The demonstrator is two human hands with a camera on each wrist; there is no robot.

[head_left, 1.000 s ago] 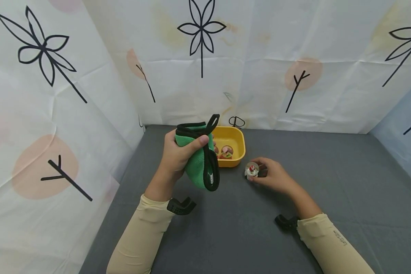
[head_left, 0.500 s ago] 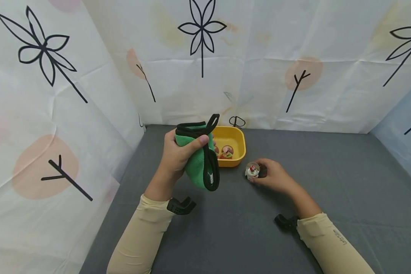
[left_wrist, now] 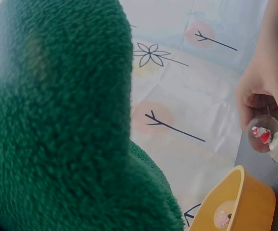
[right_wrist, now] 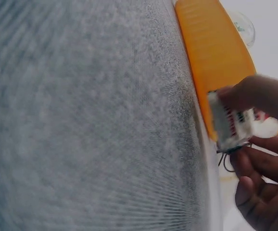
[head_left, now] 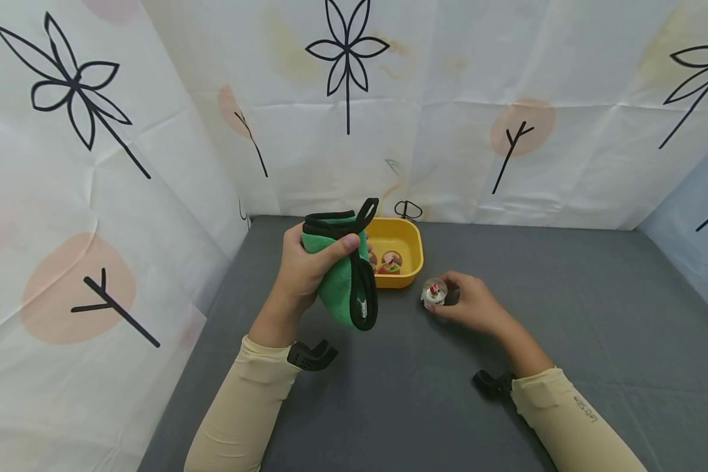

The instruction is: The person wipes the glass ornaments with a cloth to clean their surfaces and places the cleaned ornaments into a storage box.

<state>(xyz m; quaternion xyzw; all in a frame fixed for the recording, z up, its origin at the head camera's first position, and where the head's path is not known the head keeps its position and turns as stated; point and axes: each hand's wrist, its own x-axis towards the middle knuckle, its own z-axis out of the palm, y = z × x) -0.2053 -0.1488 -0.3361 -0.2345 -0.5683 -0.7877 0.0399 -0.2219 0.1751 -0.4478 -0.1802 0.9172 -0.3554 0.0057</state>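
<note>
My left hand [head_left: 307, 267] grips a folded green cloth [head_left: 337, 288] with black edging and a black hanging loop, raised in front of the yellow bin. In the left wrist view the fuzzy green cloth [left_wrist: 57, 115] fills the left half. My right hand [head_left: 471, 301] pinches a small snow globe [head_left: 433, 293] between thumb and fingers, close over the grey table. Its clear dome has a red and white figure inside, above a white base. The right wrist view shows the thumb and fingers on the base of the snow globe [right_wrist: 233, 122].
A yellow bin [head_left: 412, 278] stands at the back middle of the grey table [head_left: 566, 314], partly behind the cloth. Small round-topped ornaments [head_left: 391, 262] lie inside it. A white patterned curtain [head_left: 448, 78] hangs behind the table and along its left side.
The snow globe tips slightly in my right hand's fingers. My left hand and the green cloth stay in place.
</note>
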